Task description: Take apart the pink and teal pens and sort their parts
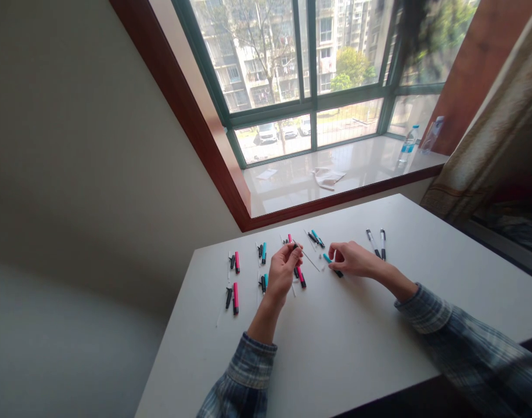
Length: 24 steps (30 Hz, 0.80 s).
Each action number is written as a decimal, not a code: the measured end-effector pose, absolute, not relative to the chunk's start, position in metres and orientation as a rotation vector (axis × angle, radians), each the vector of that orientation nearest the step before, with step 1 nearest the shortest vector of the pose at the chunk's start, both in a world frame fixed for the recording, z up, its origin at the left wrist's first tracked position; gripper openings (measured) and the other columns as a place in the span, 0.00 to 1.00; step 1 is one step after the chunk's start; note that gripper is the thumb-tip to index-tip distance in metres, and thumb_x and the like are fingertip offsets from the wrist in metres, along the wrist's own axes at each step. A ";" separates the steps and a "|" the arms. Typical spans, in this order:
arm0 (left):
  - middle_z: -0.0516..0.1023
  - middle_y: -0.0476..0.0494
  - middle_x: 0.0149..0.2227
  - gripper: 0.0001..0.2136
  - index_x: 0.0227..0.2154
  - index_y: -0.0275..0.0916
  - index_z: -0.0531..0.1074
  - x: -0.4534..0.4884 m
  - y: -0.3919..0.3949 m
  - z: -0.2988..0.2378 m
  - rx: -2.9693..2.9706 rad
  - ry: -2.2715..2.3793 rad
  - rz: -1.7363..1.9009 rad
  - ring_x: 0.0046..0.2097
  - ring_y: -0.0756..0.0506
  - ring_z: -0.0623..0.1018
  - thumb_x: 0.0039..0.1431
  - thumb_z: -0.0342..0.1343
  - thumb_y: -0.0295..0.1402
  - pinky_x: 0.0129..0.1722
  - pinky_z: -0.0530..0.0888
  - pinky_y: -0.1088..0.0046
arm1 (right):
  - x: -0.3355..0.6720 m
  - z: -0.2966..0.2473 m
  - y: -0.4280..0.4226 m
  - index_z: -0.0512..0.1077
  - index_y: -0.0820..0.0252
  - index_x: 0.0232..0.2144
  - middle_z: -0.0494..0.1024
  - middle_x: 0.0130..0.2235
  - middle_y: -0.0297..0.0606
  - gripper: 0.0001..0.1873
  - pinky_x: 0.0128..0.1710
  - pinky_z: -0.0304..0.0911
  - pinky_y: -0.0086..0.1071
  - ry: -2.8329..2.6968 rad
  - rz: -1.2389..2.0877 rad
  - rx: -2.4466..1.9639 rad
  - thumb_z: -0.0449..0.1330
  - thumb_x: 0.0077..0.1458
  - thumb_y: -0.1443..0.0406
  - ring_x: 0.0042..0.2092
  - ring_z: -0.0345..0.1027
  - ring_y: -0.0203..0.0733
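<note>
My left hand (283,268) is raised a little over the white table (357,342), fingers pinched on a small black pen piece (295,246). A thin refill (309,259) lies just to its right. My right hand (351,259) rests on the table with its fingers curled over a teal pen barrel with a black end (333,266). A pink pen barrel (301,277) lies just below my left hand.
Pink and teal pen parts lie in small groups to the left (236,262), (234,298), (263,253). Another teal set (316,238) and two whole black-and-white pens (377,242) sit further back. A water bottle (408,144) and a cloth (327,177) are on the window sill.
</note>
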State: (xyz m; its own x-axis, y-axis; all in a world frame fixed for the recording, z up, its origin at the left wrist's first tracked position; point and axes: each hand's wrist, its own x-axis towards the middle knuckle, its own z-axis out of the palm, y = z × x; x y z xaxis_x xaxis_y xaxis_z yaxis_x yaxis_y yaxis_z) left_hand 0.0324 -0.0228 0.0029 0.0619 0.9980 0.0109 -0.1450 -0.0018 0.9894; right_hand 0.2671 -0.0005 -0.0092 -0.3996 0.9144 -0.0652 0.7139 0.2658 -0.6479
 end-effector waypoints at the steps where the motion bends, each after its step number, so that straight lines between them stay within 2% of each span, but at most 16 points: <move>1: 0.74 0.48 0.32 0.17 0.38 0.36 0.78 0.033 -0.023 0.003 1.142 1.052 1.228 0.33 0.50 0.72 0.54 0.68 0.45 0.38 0.71 0.74 | 0.267 -0.009 -0.001 0.74 0.56 0.34 0.82 0.32 0.37 0.06 0.29 0.61 0.32 -2.216 0.872 -1.490 0.64 0.55 0.60 0.30 0.72 0.42; 18: 0.75 0.45 0.35 0.16 0.36 0.37 0.76 0.034 -0.027 0.006 1.209 1.020 1.100 0.35 0.48 0.73 0.57 0.65 0.47 0.40 0.71 0.70 | 0.264 -0.012 0.000 0.75 0.56 0.34 0.82 0.31 0.38 0.06 0.29 0.59 0.31 -2.169 0.827 -1.566 0.64 0.58 0.60 0.29 0.72 0.41; 24: 0.74 0.45 0.34 0.17 0.36 0.36 0.75 0.034 -0.028 0.008 1.278 0.988 1.025 0.35 0.48 0.72 0.59 0.63 0.48 0.40 0.70 0.70 | 0.262 -0.004 -0.002 0.75 0.58 0.32 0.79 0.29 0.37 0.15 0.29 0.59 0.32 -2.025 0.831 -1.372 0.63 0.61 0.53 0.29 0.69 0.40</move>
State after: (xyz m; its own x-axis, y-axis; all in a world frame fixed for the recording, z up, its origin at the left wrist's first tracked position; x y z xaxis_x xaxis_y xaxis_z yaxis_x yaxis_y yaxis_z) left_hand 0.0340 -0.0283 0.0075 0.2601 0.9656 -0.0083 -0.0438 0.0204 0.9988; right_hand 0.2621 -0.0022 -0.0043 -0.3267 0.9398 0.0999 0.5989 0.2876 -0.7474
